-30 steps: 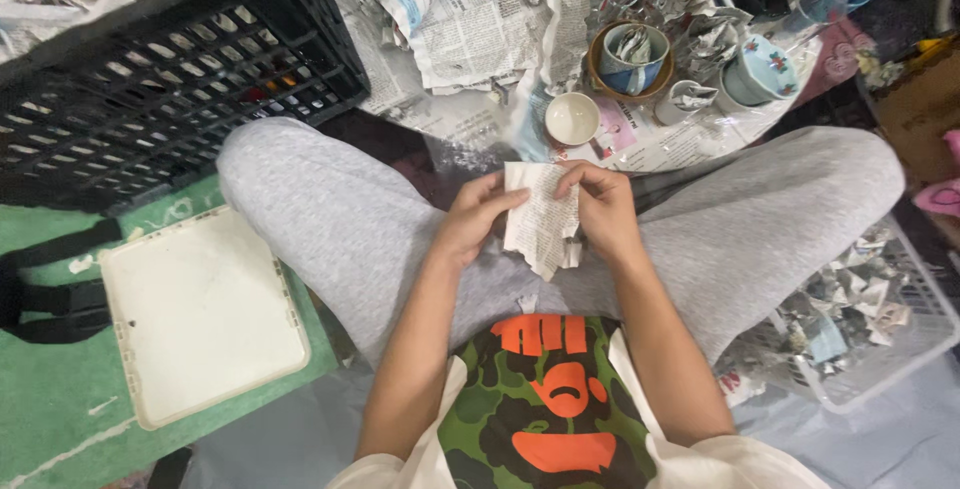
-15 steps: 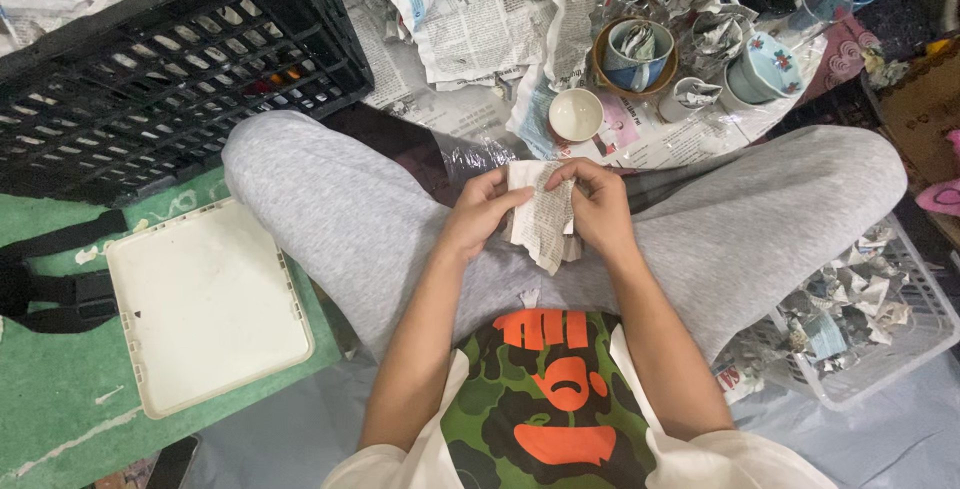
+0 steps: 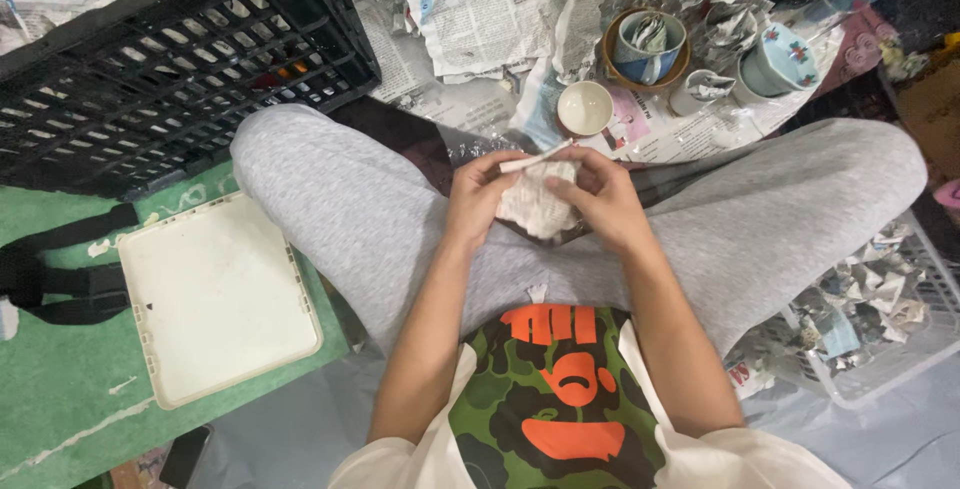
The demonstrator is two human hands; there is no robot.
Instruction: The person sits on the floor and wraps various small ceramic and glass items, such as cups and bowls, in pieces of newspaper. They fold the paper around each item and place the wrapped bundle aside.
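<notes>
I sit cross-legged in grey trousers. Over my lap, my left hand point(image 3: 478, 196) and my right hand point(image 3: 594, 199) both grip a crumpled white sheet of paper point(image 3: 535, 204), bunched between my fingers; what it may wrap is hidden. Just beyond my hands, a small white bowl point(image 3: 585, 107) stands on spread newspaper point(image 3: 490, 29). Several cups and mugs stuffed with paper, among them a blue cup inside a brown bowl point(image 3: 645, 47) and a pale blue patterned cup point(image 3: 780, 61), crowd the far right.
A black plastic crate point(image 3: 170, 59) lies at the far left. A white plastic lid point(image 3: 215, 299) rests on a green mat point(image 3: 50, 399) with a black strap point(image 3: 60, 269) beside it. A clear bin of crumpled paper point(image 3: 870, 319) sits at right.
The paper hung loosely as a longer sheet between my hands; now it is folded and bunched into a tighter wad, held closer together.
</notes>
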